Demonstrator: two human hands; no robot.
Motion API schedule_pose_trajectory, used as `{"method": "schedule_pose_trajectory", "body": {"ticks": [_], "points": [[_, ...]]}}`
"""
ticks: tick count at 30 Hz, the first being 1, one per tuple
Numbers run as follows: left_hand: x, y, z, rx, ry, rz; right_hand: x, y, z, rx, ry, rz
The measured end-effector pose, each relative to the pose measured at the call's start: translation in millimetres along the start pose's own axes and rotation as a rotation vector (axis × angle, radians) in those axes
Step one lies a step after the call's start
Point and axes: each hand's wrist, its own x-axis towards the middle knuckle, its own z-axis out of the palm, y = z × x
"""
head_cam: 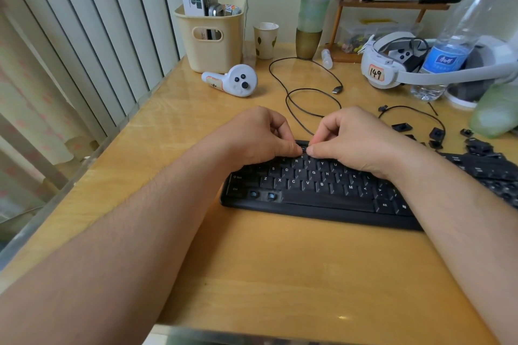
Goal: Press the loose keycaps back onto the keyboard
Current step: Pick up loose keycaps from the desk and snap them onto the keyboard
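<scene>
— Where is the person working now?

— Just above the middle of the frame. Both hands meet over the top rows of the black keyboard (314,190). The left hand (252,137) and the right hand (353,140) have their fingers curled, and the thumbs and forefingers come together on one small dark keycap (303,146) at the far edge of the board. I'd call it a two-handed pinch on that cap.

— Is it seated yet?

— I can't tell; the fingertips cover most of it. It looks like it is being lined up, not yet pressed home.

— How would you do it well?

— Square the cap over its socket first, level with its neighbours, then push straight down with a flat thumb. If it goes on tilted, I'd expect the stem to bind or snap. Steadying the board with the heels of the hands seems sensible, and both wrists lie low over the letter rows as it is.

— Much left to do?

— Plenty, I think. Two bare sockets (262,195) show at the lower left of the keyboard, beside Ctrl. A heap of loose keycaps (476,145) lies at the right of the frame on the wooden desk (280,274), a few more scattered near a thin black cable (308,92).
</scene>
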Motion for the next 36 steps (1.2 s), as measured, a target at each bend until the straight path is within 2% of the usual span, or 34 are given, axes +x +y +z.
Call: {"method": "schedule_pose_trajectory", "body": {"ticks": [4,12,24,28,33,36], "points": [[2.9,-3.6,-5.6,-0.223,0.079,-0.037,1.3,1.5,-3.4,0.078,0.015,-0.004],[9.2,-11.5,-9.5,-0.209,0.111,-0.030,-5.8,-2.8,-0.4,-0.012,-0.002,-0.023],[-0.9,-28.7,-39.4,-0.159,-0.185,0.043,-6.0,-0.2,0.1,-0.045,0.037,-0.049],[-0.3,-27.6,-37.1,-0.161,-0.187,0.062,-6.6,-0.4,0.7,-0.050,0.057,-0.051],[2.3,-35.8,-41.3,-0.444,-0.103,0.030,-7.9,-8.4,0.9,-0.066,0.148,-0.135],[1.1,-35.8,-40.5,-0.391,-0.115,0.038,-6.9,-10.3,3.5,-0.045,0.140,-0.140]]}}
